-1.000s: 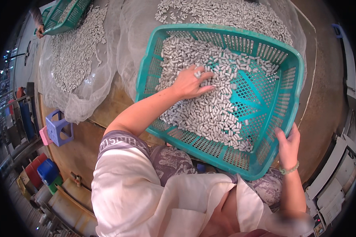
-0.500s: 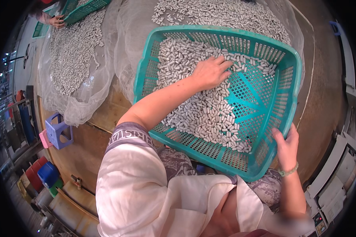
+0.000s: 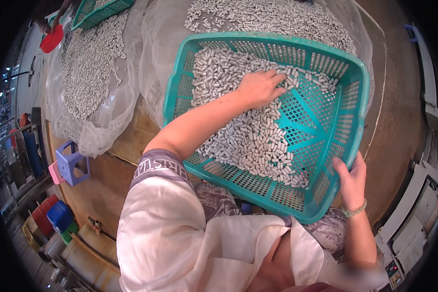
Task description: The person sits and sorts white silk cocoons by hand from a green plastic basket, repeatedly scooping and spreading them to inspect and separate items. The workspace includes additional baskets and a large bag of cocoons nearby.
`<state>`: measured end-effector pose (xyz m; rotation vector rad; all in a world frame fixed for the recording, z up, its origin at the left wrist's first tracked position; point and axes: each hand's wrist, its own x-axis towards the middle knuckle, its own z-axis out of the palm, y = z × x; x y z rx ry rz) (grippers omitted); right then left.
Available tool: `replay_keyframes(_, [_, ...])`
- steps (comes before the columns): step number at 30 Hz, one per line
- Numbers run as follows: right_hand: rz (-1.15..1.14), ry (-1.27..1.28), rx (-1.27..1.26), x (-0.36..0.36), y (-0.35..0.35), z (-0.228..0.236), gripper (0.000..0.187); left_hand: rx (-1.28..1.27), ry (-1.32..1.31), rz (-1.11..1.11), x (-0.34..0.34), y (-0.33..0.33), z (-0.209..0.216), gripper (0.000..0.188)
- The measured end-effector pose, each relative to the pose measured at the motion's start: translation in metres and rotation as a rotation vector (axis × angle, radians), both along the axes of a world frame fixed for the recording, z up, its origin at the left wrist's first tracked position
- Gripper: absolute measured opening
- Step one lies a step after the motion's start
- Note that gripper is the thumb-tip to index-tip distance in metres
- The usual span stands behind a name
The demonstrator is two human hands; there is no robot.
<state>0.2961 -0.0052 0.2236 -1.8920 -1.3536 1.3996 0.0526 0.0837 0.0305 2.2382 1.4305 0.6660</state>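
A green plastic basket (image 3: 321,195) with slotted walls lies tilted across my lap. Many small silver-grey cylindrical pieces (image 3: 248,138) cover its left and middle part, and its mesh bottom shows at the right. My left hand (image 3: 262,88) rests on the pieces near the far middle, fingers spread; whether any piece lies under the palm is hidden. At the near right corner my right hand (image 3: 351,177) grips the basket's rim, thumb on the inner side and the other fingers out of sight outside.
More such pieces lie on a sheer net (image 3: 95,134) beyond the basket and to its left. At the upper left another person's hands (image 3: 51,25) hold a red bowl (image 3: 52,39) beside a second green basket (image 3: 90,14). A purple stool (image 3: 73,163) stands left.
My hands and the basket have hardly moved. At the upper left, the other person's hand has left the second basket, and a red bowl has come into view.
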Motion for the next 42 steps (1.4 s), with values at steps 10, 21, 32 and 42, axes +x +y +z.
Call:
replay_keyframes(10, [0.001, 0.001, 0.013, 0.000, -0.001, -0.003, 0.029, 0.120, 0.109, -0.076, -0.011, -0.022, 0.001, 0.033])
replay_keyframes(21, [0.030, -0.028, 0.027, 0.003, 0.000, -0.005, 0.031, -0.011, 0.067, -0.043, -0.001, -0.011, 0.008, 0.033])
replay_keyframes(32, [0.026, -0.024, 0.041, -0.001, 0.001, -0.001, 0.032, 0.140, -0.107, -0.034, 0.016, 0.000, 0.002, 0.056])
replay_keyframes(42, [-0.033, 0.012, 0.001, 0.007, -0.004, -0.001, 0.028, 0.028, -0.296, -0.278, 0.014, -0.016, 0.017, 0.052])
